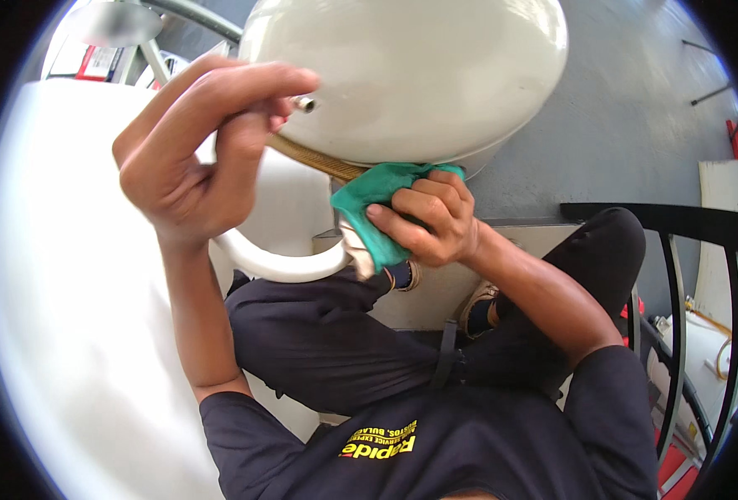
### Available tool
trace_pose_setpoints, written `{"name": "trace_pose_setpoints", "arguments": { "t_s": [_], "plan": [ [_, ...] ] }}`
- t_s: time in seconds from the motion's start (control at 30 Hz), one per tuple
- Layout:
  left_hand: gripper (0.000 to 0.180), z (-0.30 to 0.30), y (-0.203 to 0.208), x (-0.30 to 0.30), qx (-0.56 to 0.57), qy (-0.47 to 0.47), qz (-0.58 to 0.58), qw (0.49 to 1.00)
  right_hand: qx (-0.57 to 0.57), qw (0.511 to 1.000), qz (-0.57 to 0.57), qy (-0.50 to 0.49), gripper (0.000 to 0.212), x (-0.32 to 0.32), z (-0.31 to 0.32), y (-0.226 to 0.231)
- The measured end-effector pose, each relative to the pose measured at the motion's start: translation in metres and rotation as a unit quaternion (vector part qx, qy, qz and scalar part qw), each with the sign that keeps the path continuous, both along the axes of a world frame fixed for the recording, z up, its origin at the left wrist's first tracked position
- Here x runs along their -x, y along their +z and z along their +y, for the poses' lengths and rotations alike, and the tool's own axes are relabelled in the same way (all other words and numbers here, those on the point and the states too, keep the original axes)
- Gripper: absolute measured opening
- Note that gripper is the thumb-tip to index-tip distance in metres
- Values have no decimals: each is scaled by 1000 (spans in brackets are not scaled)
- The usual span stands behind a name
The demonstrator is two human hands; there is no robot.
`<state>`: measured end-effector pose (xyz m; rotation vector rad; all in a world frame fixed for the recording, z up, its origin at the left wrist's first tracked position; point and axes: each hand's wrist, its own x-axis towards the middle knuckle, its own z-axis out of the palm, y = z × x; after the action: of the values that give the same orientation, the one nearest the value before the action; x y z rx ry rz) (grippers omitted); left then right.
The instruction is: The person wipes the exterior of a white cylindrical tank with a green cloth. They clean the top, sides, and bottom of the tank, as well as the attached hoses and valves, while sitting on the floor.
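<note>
While the right hand [431, 218] clutches a crumpled, soft green cloth [366, 198] beside the glossy, rounded white vessel [419, 75], the left hand [202, 158] curls before it, grip unclear.

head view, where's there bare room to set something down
The open smooth grey floor lies between the glossy white rounded fixture and black metal railing. It is crowded by the fixture's near edge: the right hand grips a green cloth at the white curved pipe, near the gold braided hose and left hand.
</note>
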<state>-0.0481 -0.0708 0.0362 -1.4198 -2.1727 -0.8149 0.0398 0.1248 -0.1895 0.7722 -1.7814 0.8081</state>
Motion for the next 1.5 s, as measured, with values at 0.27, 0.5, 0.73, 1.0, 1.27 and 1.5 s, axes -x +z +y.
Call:
{"name": "trace_pose_setpoints", "arguments": {
  "t_s": [0.27, 0.5, 0.73, 1.0, 1.27, 1.5],
  "plan": [
    [37, 11, -2, -8, -7, 13, -44, 999, -4, 998, 55, -12, 26, -8, -3, 16],
    [37, 14, -4, -6, -35, 14, -46, 998, 84, 934, 0, -347, 33, 90, 144, 61],
    [38, 13, -7, -10, -12, 22, -51, 998, 43, 967, -32, -248, 34, 52, 86, 49],
    [36, 2, -5, -8, -52, 34, -34, 998, 100, 976, -29, -193, 45, 106, 180, 17],
    [33, 17, 4, -4, -86, 46, 44, 994, -92, 983, -143, -68, 44, 47, 61, 107],
    [36, -38, 15, -3, -33, 64, 9, 997, -75, 968, -187, -151, 47, 86, 110, 125]
  ]
}}
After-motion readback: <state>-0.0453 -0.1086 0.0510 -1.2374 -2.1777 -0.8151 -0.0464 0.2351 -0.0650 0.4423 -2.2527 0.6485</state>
